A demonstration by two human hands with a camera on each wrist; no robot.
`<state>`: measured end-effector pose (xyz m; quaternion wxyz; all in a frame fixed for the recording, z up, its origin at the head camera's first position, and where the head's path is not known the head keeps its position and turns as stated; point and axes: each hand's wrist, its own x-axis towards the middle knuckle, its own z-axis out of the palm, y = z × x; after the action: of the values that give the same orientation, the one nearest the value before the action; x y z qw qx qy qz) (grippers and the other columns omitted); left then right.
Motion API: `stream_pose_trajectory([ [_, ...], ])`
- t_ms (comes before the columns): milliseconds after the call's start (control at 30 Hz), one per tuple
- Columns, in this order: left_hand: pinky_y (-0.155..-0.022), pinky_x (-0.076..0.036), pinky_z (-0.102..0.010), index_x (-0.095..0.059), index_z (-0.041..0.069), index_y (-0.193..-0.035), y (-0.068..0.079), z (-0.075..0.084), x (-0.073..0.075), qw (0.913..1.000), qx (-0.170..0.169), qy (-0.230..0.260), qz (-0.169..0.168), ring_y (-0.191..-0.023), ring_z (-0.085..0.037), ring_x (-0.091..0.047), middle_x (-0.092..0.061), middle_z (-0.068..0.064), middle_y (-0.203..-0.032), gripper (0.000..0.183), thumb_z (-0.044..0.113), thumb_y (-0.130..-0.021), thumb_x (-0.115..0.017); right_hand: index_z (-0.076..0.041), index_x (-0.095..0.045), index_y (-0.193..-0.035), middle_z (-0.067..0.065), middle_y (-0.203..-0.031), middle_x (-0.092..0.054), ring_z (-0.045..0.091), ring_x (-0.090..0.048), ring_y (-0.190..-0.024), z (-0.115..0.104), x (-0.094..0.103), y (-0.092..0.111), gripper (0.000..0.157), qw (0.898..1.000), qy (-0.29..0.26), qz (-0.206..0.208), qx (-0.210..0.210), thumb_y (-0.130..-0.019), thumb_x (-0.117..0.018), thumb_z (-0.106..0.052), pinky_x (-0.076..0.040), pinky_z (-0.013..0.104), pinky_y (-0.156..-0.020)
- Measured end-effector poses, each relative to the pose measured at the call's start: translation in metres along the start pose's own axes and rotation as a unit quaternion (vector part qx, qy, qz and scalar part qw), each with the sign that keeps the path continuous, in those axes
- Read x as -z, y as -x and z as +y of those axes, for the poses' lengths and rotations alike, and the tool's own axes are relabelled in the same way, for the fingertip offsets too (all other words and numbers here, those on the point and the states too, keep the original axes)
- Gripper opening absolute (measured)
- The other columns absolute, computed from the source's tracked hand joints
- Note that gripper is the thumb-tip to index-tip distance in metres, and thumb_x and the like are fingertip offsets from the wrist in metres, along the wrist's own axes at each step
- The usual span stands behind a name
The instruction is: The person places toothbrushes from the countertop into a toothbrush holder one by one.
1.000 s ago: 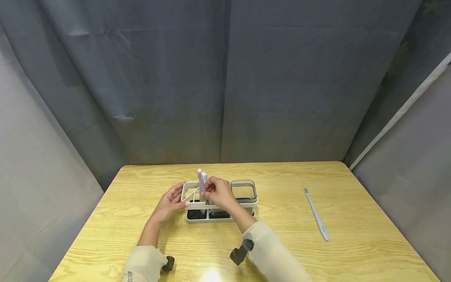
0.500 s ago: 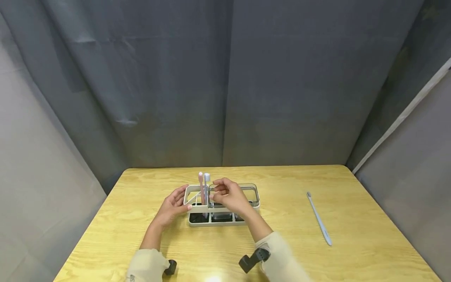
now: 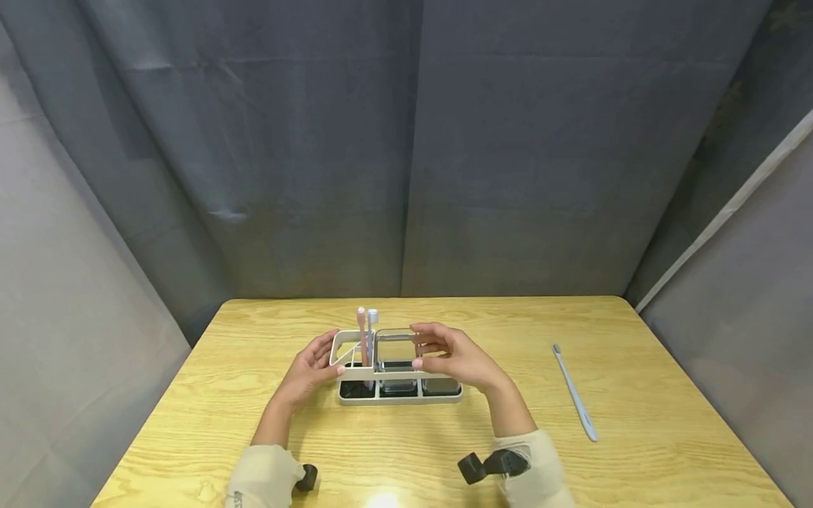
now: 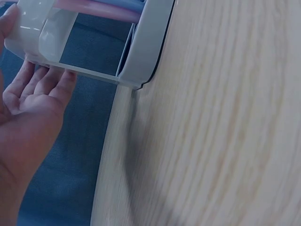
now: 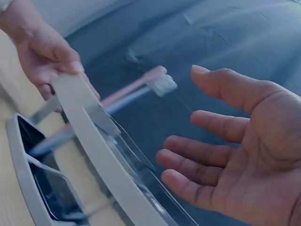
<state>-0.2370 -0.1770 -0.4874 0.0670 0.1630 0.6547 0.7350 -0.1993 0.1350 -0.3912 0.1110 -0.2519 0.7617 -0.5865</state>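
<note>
A white toothbrush holder (image 3: 406, 400) with a dark-lined base and clear cups stands on the table. A pink toothbrush (image 3: 362, 331) and a blue toothbrush (image 3: 372, 317) stand heads up in its left compartment, side by side. At the holder's left end, my left hand (image 3: 303, 375) grips the upper frame, thumb in front and fingers behind. My right hand (image 3: 462, 358) hovers over the right part of the holder, partly hiding the right cup. The right wrist view shows its fingers (image 5: 200, 146) spread and relaxed, holding nothing. The middle clear cup (image 3: 398, 386) shows inside the frame.
Another blue toothbrush (image 3: 575, 397) lies on the wooden table (image 3: 641, 395) to the right, its head pointing away. Grey curtains (image 3: 305, 176) hang behind the table and at both sides.
My right hand has let go of the blue toothbrush in the left compartment and moved right, its fingers loosened. My left hand keeps its grip on the holder's left end.
</note>
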Motion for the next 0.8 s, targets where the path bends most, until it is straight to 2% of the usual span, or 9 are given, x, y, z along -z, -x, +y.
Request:
stream_pose_trajectory([
  [67, -0.102, -0.032, -0.027, -0.032, -0.002, -0.141, -0.001, -0.001, 0.0, 1.0, -0.003, 0.001, -0.003, -0.133, -0.031, -0.028, -0.03, -0.023, -0.144, 0.073, -0.011, -0.077, -0.067, -0.004, -0.044, -0.136, 0.017, -0.126, -0.051, 0.037, -0.048, -0.113, 0.01, 0.009, 0.003, 0.06, 1.0, 0.003, -0.003, 0.002, -0.084, -0.071, -0.018, -0.048, 0.037, -0.088],
  [433, -0.103, -0.03, -0.03, -0.031, -0.003, -0.141, -0.003, -0.003, 0.0, 1.0, -0.006, -0.002, -0.006, -0.132, -0.033, -0.028, -0.03, -0.023, -0.144, 0.073, -0.009, -0.077, -0.068, -0.005, -0.045, -0.135, 0.018, -0.127, -0.05, 0.041, -0.047, -0.113, 0.02, 0.049, 0.033, 0.055, 1.0, 0.02, 0.002, -0.001, -0.086, -0.068, -0.016, -0.05, 0.032, -0.085],
  [667, -0.101, -0.033, -0.025, -0.033, -0.001, -0.141, -0.003, -0.002, 0.002, 1.0, 0.003, -0.007, -0.005, -0.132, -0.03, -0.029, -0.032, -0.02, -0.144, 0.072, -0.009, -0.078, -0.068, -0.007, -0.044, -0.136, 0.023, -0.131, -0.046, 0.043, -0.045, -0.114, 0.026, 0.072, 0.056, 0.056, 1.0, 0.018, 0.015, -0.012, -0.086, -0.068, -0.016, -0.05, 0.031, -0.084],
  [800, -0.101, -0.034, -0.025, -0.031, -0.002, -0.141, -0.004, -0.001, 0.002, 1.0, -0.001, -0.007, -0.006, -0.132, -0.032, -0.029, -0.03, -0.022, -0.144, 0.074, -0.008, -0.077, -0.068, -0.005, -0.045, -0.136, 0.024, -0.131, -0.046, 0.043, -0.045, -0.115, 0.031, 0.086, 0.067, 0.052, 1.0, 0.016, 0.016, -0.001, -0.088, -0.065, -0.012, -0.05, 0.031, -0.085],
])
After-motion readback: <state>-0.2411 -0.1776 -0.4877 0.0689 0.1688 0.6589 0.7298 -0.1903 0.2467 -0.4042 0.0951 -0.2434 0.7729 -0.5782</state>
